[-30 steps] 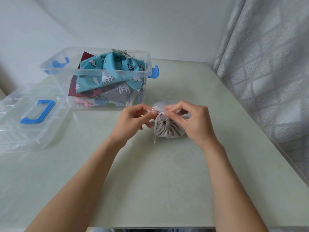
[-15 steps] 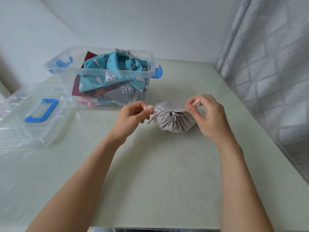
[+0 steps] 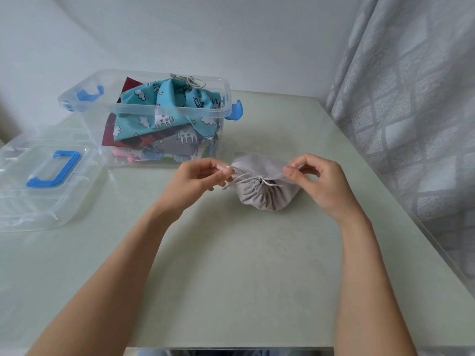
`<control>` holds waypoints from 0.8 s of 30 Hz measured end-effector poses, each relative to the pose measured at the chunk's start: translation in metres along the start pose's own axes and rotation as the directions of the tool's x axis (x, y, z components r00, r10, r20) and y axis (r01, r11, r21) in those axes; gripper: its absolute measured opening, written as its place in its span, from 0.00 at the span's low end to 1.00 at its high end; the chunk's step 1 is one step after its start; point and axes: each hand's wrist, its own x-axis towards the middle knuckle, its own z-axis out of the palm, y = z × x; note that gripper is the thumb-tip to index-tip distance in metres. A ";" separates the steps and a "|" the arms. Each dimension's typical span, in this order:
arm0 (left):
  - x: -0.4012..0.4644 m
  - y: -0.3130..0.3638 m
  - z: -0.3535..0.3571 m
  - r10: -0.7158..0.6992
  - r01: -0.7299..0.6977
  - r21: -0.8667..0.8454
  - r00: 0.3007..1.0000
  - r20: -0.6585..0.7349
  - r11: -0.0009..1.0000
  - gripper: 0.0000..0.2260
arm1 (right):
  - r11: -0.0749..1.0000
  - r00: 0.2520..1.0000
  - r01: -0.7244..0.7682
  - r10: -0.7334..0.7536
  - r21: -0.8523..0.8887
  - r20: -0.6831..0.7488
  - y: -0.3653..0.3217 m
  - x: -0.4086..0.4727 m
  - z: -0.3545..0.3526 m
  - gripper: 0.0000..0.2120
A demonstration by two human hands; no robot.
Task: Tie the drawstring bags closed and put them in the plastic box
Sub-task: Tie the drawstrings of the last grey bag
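Note:
A small grey drawstring bag (image 3: 267,194) lies on the pale green table (image 3: 231,265), its mouth gathered tight toward me. My left hand (image 3: 195,181) pinches one end of the white drawstring (image 3: 246,177) at the bag's left side. My right hand (image 3: 321,181) pinches the other end at the bag's right side, and the cord runs taut between them. Behind the bag, to the left, stands the clear plastic box (image 3: 77,98) with blue latches. It holds several patterned bags, with a turquoise one (image 3: 164,109) on top.
The box's clear lid (image 3: 38,201) with a blue handle lies flat at the left of the table. A grey patterned curtain (image 3: 411,111) hangs along the table's right edge. A white wall stands behind the table.
My hands have moved apart, pulling the drawstring ends out to the left and right. The bag's mouth has drawn tighter.

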 end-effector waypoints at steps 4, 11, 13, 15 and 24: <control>0.001 0.005 -0.003 -0.007 0.005 -0.053 0.999 -0.038 0.999 0.14 | 0.999 0.998 0.015 -0.017 0.042 0.066 -0.010 -0.002 0.004 0.03; 0.010 -0.012 -0.004 0.020 0.003 0.112 0.978 -0.207 0.994 0.07 | 0.936 0.898 0.133 0.025 -0.325 0.438 -0.032 -0.024 0.041 0.30; 0.011 -0.013 -0.002 0.044 -0.005 0.205 0.981 -0.187 0.979 0.08 | 0.852 0.926 0.188 0.012 -0.489 0.376 -0.028 -0.030 0.045 0.23; 0.010 -0.012 0.002 0.087 -0.036 0.286 0.982 -0.169 0.957 0.09 | 0.831 0.950 0.219 -0.064 -0.510 0.305 -0.028 -0.034 0.032 0.15; 0.076 0.013 0.060 -0.104 -0.028 0.721 0.985 0.139 0.693 0.30 | 0.737 0.991 0.031 0.066 -0.676 0.118 0.009 -0.071 -0.044 0.17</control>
